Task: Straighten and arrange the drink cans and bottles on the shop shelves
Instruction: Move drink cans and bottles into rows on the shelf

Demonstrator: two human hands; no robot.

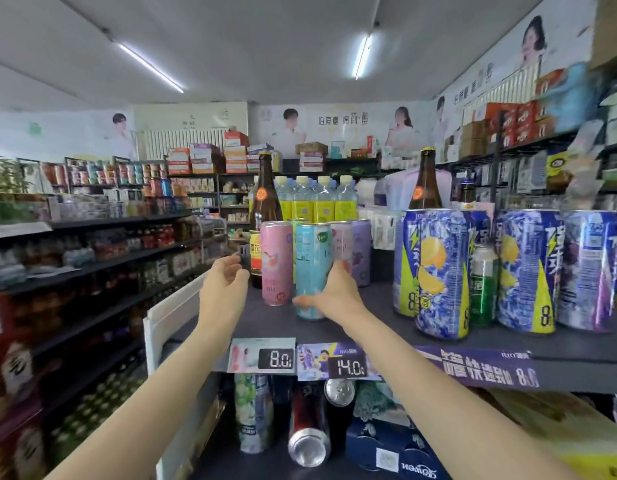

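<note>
On the top shelf of a shop aisle, seen from a head-worn camera, a person's two bare arms reach toward a cluster of slim drink cans. The right hand wraps low around a pale blue slim can, thumb at the front near its base, fingers behind it. The left hand hovers just beside a pink slim can, fingers loosely curled, holding nothing.

The blue can stands near the shelf's front edge, ahead of the pink can, with more pastel slim cans and a brown glass bottle behind. It is probably a full, thin-walled metal can: moderately heavy for its size, stiff, smooth and a little slippery, and tall enough to tip if pushed high up. A grip round the lower half, as here, seems the steadiest place to slide or turn it. The glass bottle would be heavier and breakable.

Further right stand wider blue and yellow cans with lemon pictures and a large "8". On the shelf's edge, price tags read "8.0" and "14.0", and a purple strip carries Chinese characters, "RIO" and "8.0". The blue can's own lettering is too blurred to read. Below, on the lower shelf, one can lies on its side.
</note>
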